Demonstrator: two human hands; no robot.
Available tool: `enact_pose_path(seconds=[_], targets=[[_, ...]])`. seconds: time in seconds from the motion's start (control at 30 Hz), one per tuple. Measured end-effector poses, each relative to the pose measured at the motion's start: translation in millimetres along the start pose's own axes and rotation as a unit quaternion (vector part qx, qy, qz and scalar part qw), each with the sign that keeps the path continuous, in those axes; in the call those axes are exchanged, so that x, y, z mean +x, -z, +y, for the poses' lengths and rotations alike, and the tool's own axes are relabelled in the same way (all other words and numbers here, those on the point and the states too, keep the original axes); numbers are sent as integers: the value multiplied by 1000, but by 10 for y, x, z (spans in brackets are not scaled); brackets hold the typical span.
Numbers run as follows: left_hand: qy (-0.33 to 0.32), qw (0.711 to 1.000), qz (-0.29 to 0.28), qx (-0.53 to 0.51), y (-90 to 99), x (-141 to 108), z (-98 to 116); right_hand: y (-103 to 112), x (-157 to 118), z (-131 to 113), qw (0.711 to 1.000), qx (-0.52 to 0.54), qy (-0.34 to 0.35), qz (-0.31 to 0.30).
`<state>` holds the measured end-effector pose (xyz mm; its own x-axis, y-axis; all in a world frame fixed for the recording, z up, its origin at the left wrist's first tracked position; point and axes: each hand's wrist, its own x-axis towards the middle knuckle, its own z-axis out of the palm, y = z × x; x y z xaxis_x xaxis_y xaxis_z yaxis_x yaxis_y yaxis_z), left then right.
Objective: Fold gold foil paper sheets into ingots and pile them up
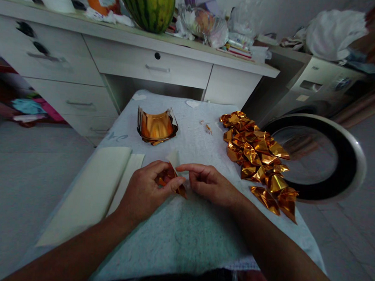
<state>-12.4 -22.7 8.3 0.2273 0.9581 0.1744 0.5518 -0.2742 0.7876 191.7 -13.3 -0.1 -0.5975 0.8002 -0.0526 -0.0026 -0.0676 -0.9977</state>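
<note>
My left hand (152,188) grips a small piece of copper-gold foil paper (181,190) with a pale side (173,157), between thumb and fingers. My right hand (209,183) is just to its right, index finger stretched out to the paper's edge, the other fingers curled; whether they hold anything is hidden. A curved stack of copper foil sheets (157,126) stands beyond my hands. Many folded gold foil pieces (257,149) lie in a heap on the right. Left of my hands are large cream sheets (89,190) and a narrower cream strip (126,179).
The cloth-covered table (195,240) has tiny scraps (208,129) near its middle. Behind it, a white counter with drawers (153,66) bears a watermelon (149,8) and a glass bowl (199,23). A washing machine's open round door (346,160) stands close by the table's right edge.
</note>
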Motion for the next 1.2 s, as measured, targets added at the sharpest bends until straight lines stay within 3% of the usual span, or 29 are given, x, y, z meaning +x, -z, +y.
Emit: enact_pose_path(seconds=[0.13,0.2,0.3,0.4,0.47,0.63,0.73,0.9,1.03,1.2], targets=[[66,997,17,-34,0,-5,-14,-22,7,-1,999,-14,10,-41],[92,994,22,-56,5,-3,-29,-32,9,-9,1000,-8,1,-29],[122,987,37,-100,28,7,-53,-18,23,-23,995,-22,1,95],[126,977,57,-160,56,15,-72,24,48,-37,957,-110,32,265],[117,971,60,-199,65,14,-79,49,60,-46,937,-156,36,312],[127,958,17,-257,44,13,-63,67,67,-37,970,-48,8,237],[133,954,-7,-270,12,34,-71,73,77,-1,972,-14,-4,235],[139,962,35,-234,-42,62,-147,79,108,60,973,-10,-36,230],[128,980,30,-151,-34,51,-141,82,121,97,964,-96,-60,241],[55,998,-12,3,-32,54,-146,74,129,134,930,-248,-59,266]])
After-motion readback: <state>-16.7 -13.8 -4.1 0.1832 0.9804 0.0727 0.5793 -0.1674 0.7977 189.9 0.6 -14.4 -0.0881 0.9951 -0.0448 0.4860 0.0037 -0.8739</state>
